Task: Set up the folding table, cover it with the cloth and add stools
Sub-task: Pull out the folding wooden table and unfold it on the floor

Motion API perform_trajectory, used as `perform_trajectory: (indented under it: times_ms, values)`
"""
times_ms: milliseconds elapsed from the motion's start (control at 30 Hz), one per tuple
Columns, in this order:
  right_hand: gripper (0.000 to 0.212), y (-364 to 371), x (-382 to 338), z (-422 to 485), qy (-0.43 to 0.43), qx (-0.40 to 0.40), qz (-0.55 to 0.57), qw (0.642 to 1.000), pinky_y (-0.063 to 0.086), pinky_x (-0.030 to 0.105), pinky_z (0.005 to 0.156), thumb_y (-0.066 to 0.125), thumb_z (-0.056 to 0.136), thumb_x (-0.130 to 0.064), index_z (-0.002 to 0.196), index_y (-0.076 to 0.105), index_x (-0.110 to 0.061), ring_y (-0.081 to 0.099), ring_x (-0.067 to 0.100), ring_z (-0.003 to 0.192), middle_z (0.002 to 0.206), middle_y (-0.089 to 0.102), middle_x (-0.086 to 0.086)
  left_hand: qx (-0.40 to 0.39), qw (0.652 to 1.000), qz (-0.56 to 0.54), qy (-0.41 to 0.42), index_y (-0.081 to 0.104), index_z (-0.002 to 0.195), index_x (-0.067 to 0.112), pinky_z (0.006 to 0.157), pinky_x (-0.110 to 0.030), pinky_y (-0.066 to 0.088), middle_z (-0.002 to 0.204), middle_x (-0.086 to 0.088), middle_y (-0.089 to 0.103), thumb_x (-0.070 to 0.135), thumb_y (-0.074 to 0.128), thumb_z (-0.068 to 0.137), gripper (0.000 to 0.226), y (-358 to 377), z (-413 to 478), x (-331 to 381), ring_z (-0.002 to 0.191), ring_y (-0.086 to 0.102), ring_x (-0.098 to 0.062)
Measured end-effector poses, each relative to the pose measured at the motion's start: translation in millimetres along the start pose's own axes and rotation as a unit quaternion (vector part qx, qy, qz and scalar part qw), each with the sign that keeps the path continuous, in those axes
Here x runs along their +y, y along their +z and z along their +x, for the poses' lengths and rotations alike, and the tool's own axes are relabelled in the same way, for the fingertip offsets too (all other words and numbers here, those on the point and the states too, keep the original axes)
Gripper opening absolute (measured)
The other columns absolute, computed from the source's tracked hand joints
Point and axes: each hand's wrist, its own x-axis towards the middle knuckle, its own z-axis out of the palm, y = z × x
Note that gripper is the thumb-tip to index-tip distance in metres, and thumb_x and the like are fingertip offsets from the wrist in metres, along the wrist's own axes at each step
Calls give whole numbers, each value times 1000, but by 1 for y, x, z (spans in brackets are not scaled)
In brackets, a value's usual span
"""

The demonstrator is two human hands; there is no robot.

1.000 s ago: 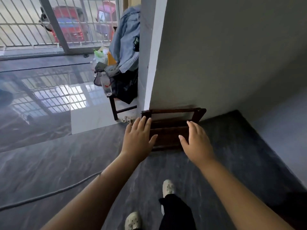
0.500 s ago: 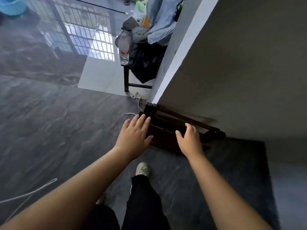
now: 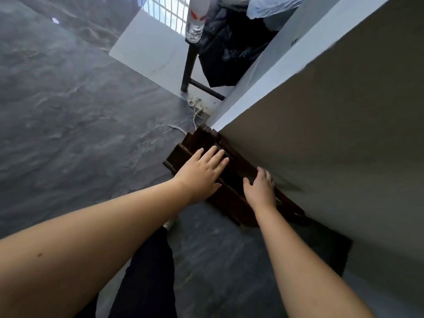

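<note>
Folded dark wooden table leans against the base of the grey wall, just past the wall's white corner edge, standing on the dark marbled floor. Left hand is spread flat, fingers extended, palm resting on the slatted face of the folded frame; not gripping. Right hand sits at the frame's upper edge next to the wall, fingers curled over that edge; whether the grip is fully closed cannot be told, fingertips are blurred. Both bare forearms reach in from below. A dark trouser leg shows between them. Beyond the corner, a dark chair carries a black bag, a plastic bottle and pale cloth. A white cord lies on the floor near the chair's foot.
</note>
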Motion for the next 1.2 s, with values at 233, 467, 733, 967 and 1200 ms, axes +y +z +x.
perform_trajectory:
  times_ms: [233,467,733,967,1200]
  values:
    - [62,25,23,38,6,-10,-63,998,27,41,110,54,92,-27,144,27,-7,27,33,138,150,29,17,-36,998,16,41,-1,151,13,117,-43,4,159,-12,1,45,31,98,70,36,34,1,145,-2,-28]
    - [69,48,42,53,2,-5,-71,997,28,43,111,61,87,-28,144,27,-9,28,32,137,149,32,16,-17,998,13,55,-4,150,12,116,-44,2,159,-12,-2,43,33,97,72,59,46,14,145,-4,-28]
    - [51,58,50,46,-28,63,-100,993,35,38,101,65,83,-13,130,44,-12,38,29,127,136,47,12,4,996,35,80,-6,149,9,115,-42,-4,158,-13,-6,28,26,98,63,65,72,24,145,-7,-30]
    - [30,77,60,31,-41,38,-100,993,36,37,98,59,87,-12,117,58,-10,40,29,119,123,51,11,-61,993,72,76,2,150,8,116,-45,3,158,-17,5,24,29,98,61,71,91,29,144,4,-34]
    - [19,92,63,7,-40,38,-45,997,40,36,92,60,88,-15,107,59,-15,50,24,111,112,59,5,-48,992,68,97,37,133,6,99,-39,33,126,-10,50,19,39,94,41,88,79,31,111,49,-29]
